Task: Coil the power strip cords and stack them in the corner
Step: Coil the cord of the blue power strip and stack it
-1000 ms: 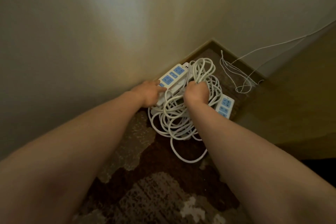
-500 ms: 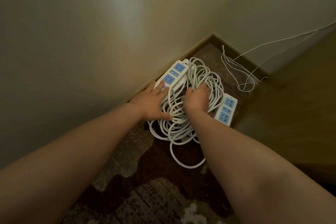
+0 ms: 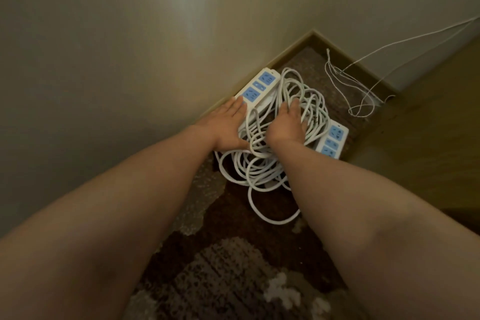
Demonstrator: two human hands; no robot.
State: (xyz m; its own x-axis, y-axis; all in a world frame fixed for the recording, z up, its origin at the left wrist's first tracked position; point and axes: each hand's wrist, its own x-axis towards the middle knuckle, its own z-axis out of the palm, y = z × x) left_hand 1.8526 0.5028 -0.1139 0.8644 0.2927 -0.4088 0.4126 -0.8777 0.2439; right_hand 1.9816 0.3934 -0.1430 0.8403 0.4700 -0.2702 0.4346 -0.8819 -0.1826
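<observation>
A loose heap of white cord lies on the carpet in the room's corner. One white power strip with blue sockets rests along the left wall, and a second power strip lies at the heap's right edge. My left hand lies flat and open, fingers touching the near end of the left strip and the cord. My right hand presses down on the top of the cord heap, fingers spread among the loops. One long loop trails toward me.
A thin white wire lies looped in the far corner and runs up the right wall. A wooden surface stands to the right. Dark patterned carpet covers the floor. Walls close in left and behind.
My left hand has opened from a closed grip and now lies flat against the strip. My right hand has spread from a fist onto the cord heap. The heap has settled lower.
</observation>
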